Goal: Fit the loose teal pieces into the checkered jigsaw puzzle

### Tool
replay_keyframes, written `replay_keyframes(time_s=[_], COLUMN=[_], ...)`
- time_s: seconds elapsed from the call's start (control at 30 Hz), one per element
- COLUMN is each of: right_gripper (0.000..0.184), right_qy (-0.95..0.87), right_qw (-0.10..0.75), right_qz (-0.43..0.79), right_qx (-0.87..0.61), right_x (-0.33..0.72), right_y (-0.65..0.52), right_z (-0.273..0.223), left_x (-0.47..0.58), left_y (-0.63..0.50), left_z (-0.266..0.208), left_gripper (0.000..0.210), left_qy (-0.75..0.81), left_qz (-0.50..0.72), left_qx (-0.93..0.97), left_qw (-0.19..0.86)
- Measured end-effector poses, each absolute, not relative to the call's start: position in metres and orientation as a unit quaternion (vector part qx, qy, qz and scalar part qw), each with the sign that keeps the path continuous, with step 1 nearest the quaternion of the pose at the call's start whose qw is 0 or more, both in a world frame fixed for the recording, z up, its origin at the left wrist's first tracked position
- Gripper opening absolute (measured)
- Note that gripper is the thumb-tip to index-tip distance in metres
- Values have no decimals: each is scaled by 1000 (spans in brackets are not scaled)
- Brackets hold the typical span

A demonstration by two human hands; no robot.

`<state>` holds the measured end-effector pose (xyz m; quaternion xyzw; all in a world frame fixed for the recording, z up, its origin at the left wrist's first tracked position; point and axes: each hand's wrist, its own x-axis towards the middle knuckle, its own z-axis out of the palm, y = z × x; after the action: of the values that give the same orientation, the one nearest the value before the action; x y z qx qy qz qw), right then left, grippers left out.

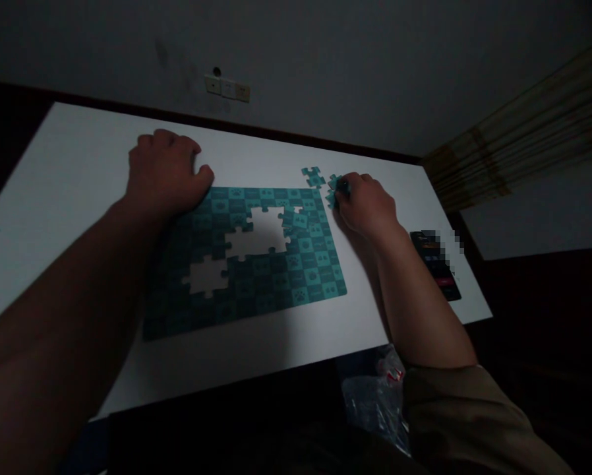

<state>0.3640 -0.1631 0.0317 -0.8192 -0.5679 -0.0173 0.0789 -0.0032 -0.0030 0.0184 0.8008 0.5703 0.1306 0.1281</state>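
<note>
A teal checkered jigsaw puzzle (256,290) with paw prints lies flat on the white table, with gaps in its middle and lower left. My left hand (165,168) rests at the puzzle's upper left corner, thumb apart from the fingers, holding nothing I can see. Beyond the upper right corner, my right hand (368,204) pinches a dark puzzle piece (344,187) between thumb and fingers. Right beside those fingertips lie loose teal pieces (331,198). Another loose piece (314,176) sits just above the puzzle's top edge. One piece (300,219) near the upper right gap looks slightly askew.
The white table (256,155) stands against a grey wall with sockets (227,87). A dark phone-like object (437,267), partly pixelated, lies by the table's right edge. Below the front edge is a clear plastic bag (378,396). A curtain (523,132) hangs at right.
</note>
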Motion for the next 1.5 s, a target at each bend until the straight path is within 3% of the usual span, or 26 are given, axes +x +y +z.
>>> replay_keyframes(time_s=[0.27,0.4,0.5,0.6,0.7,0.8,1.5], right_gripper=[11,11,9,17,23,25,21], right_qy=[-583,-576,-566,-550,-554,-572,-623], right_qw=[170,198,307,411,393,358,337], right_qz=[-48,-29,43,188,327,392,329], right_qx=[-793,-793,-764,-702,-658,-625,-624], right_x=[377,378,370,348,320,299,293], right_y=[-166,-166,-165,-166,-169,-171,-173], right_z=[32,40,44,40,32,27,16], left_x=[-4,-4,-4,-5,-6,-5,-5], left_y=[-8,-10,-8,-5,-7,-12,-15], left_z=[23,24,21,18,18,22,23], left_gripper=[92,82,79,81,80,75,93], left_qy=[568,570,570,568,565,563,554], left_qz=[91,93,109,120,129,127,128], left_qx=[812,811,808,805,803,806,801], left_qw=[99,94,106,124,137,129,184])
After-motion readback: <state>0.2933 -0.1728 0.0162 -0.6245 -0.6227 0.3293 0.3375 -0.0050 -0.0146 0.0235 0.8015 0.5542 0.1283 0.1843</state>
